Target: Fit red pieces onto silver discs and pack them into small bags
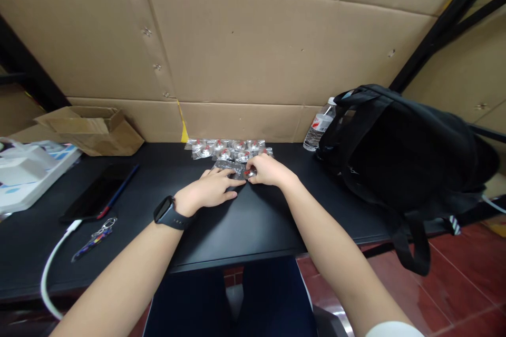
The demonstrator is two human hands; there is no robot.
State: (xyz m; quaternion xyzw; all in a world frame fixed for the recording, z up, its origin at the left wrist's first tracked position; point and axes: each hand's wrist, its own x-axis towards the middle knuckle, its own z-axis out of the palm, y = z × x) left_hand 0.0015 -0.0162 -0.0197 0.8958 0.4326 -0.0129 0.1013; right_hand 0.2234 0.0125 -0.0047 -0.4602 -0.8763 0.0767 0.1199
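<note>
My left hand (211, 187), with a black watch (169, 212) on its wrist, lies with fingers stretched out on a clear plastic packet (230, 167). Beside it, my right hand (269, 169) pinches a small round silvery piece with a red centre (249, 173); its fingers partly hide the piece. The exact kind of piece cannot be made out. Just behind my hands, several like pieces in clear packets (219, 145) lie in two rows on the black table (249, 226).
To the right stand a water bottle (319, 125) and a black backpack (403, 163). On the left are a brown paper bag (103, 129), a white power strip (33, 179), a phone (100, 189) with a white cable (51, 263), and a keychain (94, 239). Cardboard (245, 42) walls the back.
</note>
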